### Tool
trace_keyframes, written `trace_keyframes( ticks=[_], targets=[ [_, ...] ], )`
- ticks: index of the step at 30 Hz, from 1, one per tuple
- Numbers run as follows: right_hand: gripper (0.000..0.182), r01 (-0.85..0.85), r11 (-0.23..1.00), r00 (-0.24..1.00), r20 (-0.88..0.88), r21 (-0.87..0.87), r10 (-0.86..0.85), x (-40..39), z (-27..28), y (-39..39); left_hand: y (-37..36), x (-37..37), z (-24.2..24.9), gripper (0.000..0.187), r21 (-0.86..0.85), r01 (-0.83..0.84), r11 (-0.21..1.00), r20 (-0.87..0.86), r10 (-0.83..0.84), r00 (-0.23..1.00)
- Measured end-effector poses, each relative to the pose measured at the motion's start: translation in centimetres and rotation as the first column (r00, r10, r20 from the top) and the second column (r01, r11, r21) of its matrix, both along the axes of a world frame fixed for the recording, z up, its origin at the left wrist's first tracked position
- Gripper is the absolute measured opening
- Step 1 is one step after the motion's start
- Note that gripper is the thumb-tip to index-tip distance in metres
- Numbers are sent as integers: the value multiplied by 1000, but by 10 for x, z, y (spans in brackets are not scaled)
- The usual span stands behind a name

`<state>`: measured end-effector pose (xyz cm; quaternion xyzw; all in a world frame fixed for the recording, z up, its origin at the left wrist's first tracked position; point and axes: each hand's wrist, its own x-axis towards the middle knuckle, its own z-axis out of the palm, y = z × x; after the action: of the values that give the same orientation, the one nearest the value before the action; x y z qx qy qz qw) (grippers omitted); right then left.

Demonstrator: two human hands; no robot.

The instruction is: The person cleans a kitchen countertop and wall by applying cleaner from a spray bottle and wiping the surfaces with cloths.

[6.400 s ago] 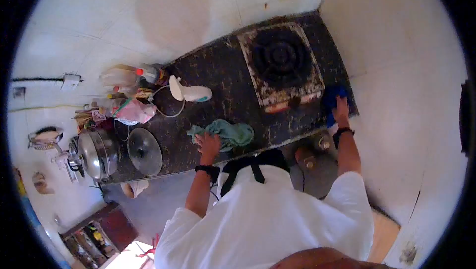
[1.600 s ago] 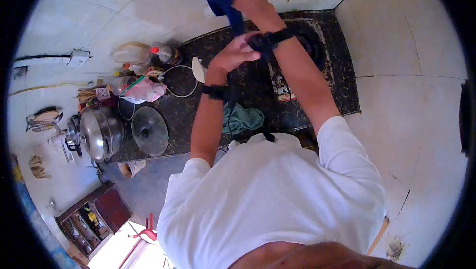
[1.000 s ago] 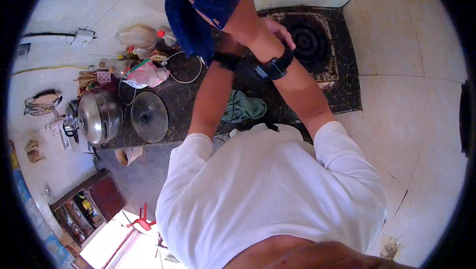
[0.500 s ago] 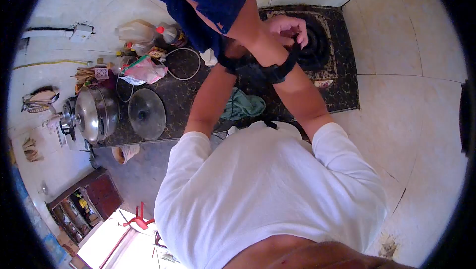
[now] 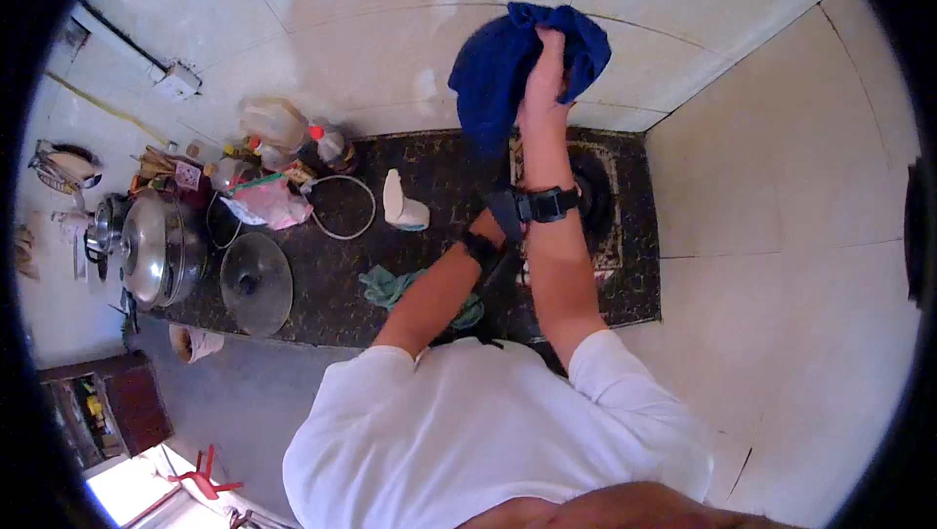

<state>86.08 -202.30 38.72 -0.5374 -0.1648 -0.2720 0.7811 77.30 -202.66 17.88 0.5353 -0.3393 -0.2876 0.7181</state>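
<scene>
My right hand (image 5: pixel 549 80) is raised against the tiled wall with its fingers closed on a dark blue cloth (image 5: pixel 488 80), which hangs in folds around it. A black strap (image 5: pixel 547 205) circles my right wrist. My left forearm (image 5: pixel 439 295) reaches toward the right one and wears a black band too; my left hand is hidden behind the right wrist and strap. Behind my right forearm is a black gas burner (image 5: pixel 592 187) on the dark countertop (image 5: pixel 332 275). A green cloth (image 5: pixel 386 287) lies partly under my left forearm, and a white bottle (image 5: pixel 405 209) stands beyond it.
At the left of the counter are a glass lid (image 5: pixel 256 285), a steel pot (image 5: pixel 156 246), a pink-and-white bag (image 5: pixel 268 202) and several bottles (image 5: pixel 273 124). A red stool (image 5: pixel 205 475) is on the floor at the lower left.
The view has shifted, so more wall shows above the counter. The blue cloth is now gathered in my right hand at the wall. My left hand, seen near the burner before, is now hidden.
</scene>
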Motion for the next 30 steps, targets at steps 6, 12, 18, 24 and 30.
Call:
trace_keyframes(
  ticks=[6,12,18,24,30],
  targets=[
    [17,165,850,880,-463,500,102,23,-19,-18,-8,-4,-26,29,211,-180,961,20,179,984],
    [25,133,920,869,-489,368,70,85,-33,-70,16,44,-19,34,211,-464,860,-78,488,869],
    [29,177,957,945,-232,-228,-230,128,-21,-68,42,123,118,47,-110,-711,695,-184,688,702],
    [47,517,499,778,139,-696,-613,146,-33,-68,45,191,108,44,66,-737,672,4,739,674],
    [44,703,309,642,385,-641,-663,155,-77,-75,37,153,76,69,257,-410,875,-441,484,756]
  ],
)
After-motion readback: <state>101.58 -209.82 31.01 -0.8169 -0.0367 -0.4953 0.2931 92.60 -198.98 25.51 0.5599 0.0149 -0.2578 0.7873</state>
